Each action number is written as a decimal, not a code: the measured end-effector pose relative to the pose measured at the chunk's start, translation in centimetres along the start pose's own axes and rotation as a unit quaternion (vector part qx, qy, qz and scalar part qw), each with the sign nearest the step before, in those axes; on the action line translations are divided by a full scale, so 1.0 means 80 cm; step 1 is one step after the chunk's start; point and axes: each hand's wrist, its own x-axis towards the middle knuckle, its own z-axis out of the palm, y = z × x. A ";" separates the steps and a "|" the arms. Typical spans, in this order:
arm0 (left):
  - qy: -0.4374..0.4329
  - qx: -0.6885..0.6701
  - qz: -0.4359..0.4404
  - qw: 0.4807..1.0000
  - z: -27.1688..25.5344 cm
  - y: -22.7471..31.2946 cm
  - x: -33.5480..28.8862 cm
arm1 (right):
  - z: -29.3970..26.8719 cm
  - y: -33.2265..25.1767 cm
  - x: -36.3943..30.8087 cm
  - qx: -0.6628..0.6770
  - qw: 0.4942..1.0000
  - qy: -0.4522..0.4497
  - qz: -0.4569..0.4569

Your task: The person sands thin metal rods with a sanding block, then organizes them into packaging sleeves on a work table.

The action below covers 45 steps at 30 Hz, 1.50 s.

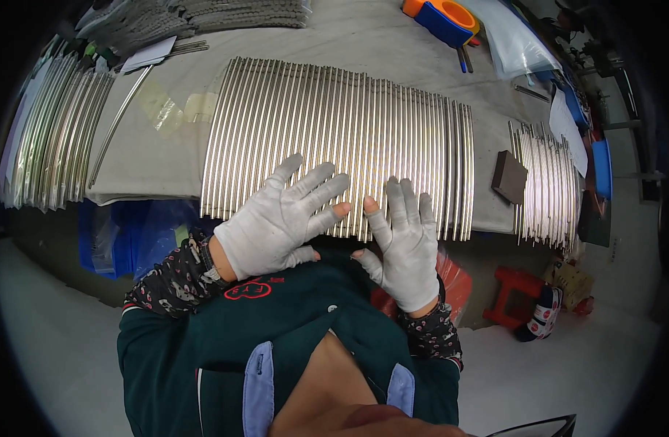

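Both hands lay flat on the big row of thin metal rods [334, 138], which covered the middle of the cloth-covered surface [167, 156]. The left hand [276, 218], in a white glove, had its fingers [316, 182] spread wide over the near ends of the rods. The right hand [407, 247] rested just beside it with the fingers close together and pointing away from the person; it pinched nothing. Some fingertips of both gloves were cut open.

The near ends of the rods reached the edge of the surface, and some seemed to hang a little over it. I think a strong pull toward the body could slide several rods off that edge. An uneven push could also make the round rods roll and climb over each other.

To the right of the big row lay a small dark block [509, 177] and a smaller row of rods [546, 182]. To its left lay another bundle of rods [50, 138].
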 end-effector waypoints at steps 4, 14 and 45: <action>0.006 -0.014 0.003 1.000 0.002 0.000 0.003 | -0.001 0.004 -0.001 0.009 1.000 0.012 -0.002; -0.003 -0.008 0.017 1.000 0.010 0.004 0.020 | 0.001 0.016 -0.012 -0.012 0.999 0.020 0.031; -0.024 0.001 0.029 0.999 -0.046 -0.027 -0.034 | -0.033 -0.036 0.031 0.018 0.998 -0.049 -0.016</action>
